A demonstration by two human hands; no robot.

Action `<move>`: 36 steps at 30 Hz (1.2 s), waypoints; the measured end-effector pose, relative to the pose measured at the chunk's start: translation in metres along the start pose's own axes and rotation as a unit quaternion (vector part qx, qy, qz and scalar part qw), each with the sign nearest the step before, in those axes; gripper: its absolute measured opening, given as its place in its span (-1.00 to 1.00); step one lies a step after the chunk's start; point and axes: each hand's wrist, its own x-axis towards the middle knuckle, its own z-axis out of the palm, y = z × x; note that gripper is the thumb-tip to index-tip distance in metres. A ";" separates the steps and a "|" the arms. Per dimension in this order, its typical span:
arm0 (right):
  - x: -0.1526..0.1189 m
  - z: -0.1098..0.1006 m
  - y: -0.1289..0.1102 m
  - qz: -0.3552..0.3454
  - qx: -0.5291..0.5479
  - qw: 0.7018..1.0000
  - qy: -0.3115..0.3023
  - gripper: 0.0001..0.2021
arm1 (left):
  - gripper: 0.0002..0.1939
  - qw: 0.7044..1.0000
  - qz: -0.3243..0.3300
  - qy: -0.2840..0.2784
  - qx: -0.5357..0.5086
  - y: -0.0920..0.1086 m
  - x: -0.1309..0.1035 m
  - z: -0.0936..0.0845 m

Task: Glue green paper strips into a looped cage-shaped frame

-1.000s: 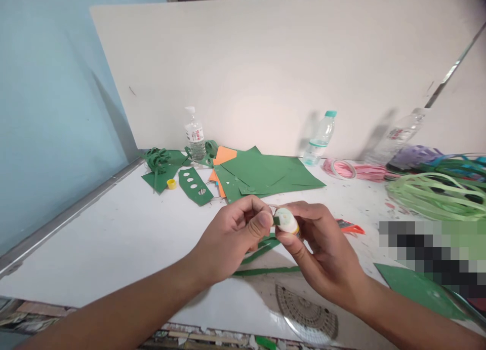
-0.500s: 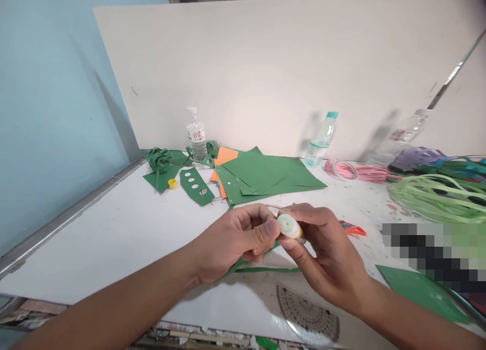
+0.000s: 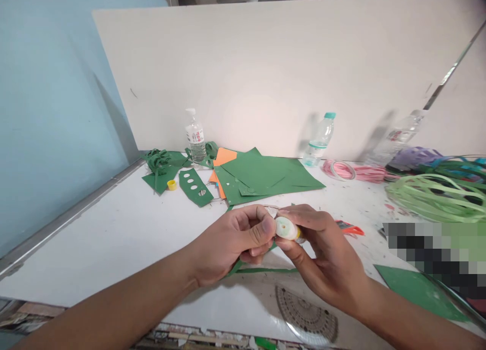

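My right hand (image 3: 322, 243) is closed around a glue stick (image 3: 285, 229), its pale whitish end facing me and a bit of yellow showing on its side. My left hand (image 3: 246, 233) is pinched, thumb against bent fingers, right beside the glue end; what sits between those fingertips is hidden. Beneath both hands, narrow green paper strips (image 3: 266, 270) show on the white table. A clear protractor (image 3: 307, 314) lies nearer to me, below the right hand. Further back on the left stands a small yellow cap (image 3: 172, 185).
Green paper sheets (image 3: 273, 175) lie at the back, beside a green piece with punched holes (image 3: 194, 187). Bottles stand along the white board, including a water bottle (image 3: 196, 142). An orange-handled tool (image 3: 350, 228) lies right of my hands, with light green strips (image 3: 436, 195) beyond.
The glue stick's end has turned slightly and shifted a little left in my right hand. My left hand stays pinched beside it. The whole view has drifted a few pixels.
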 end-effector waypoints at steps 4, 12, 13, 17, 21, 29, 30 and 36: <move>0.000 0.001 0.001 0.007 -0.017 1.000 0.010 -0.54 | -0.62 1.000 0.013 0.008 0.017 0.000 0.000 0.000; -0.001 0.005 0.002 0.014 -0.072 0.997 0.039 -0.60 | -0.57 0.998 0.020 0.053 0.039 0.002 -0.001 0.006; -0.001 0.006 0.002 0.016 -0.077 0.996 0.040 -0.60 | -0.57 0.997 0.020 0.057 0.040 0.002 -0.001 0.006; -0.001 0.007 0.001 0.020 -0.095 0.995 0.039 -0.60 | -0.55 0.997 0.018 0.063 0.038 0.001 -0.001 0.005; -0.002 0.007 0.001 0.025 -0.097 0.994 0.038 -0.58 | -0.54 0.997 0.015 0.060 0.037 0.000 0.000 0.004; -0.002 0.006 -0.002 -0.005 -0.060 0.998 0.024 -0.48 | -0.56 0.999 0.013 0.032 0.025 0.000 -0.001 0.001; -0.001 0.005 -0.004 -0.008 -0.055 0.998 0.021 -0.48 | -0.54 0.999 0.013 0.040 0.023 0.001 0.000 0.000; 0.000 -0.001 -0.002 0.055 -0.047 0.993 0.089 -0.69 | -0.49 0.998 0.031 -0.052 0.004 0.003 0.003 -0.009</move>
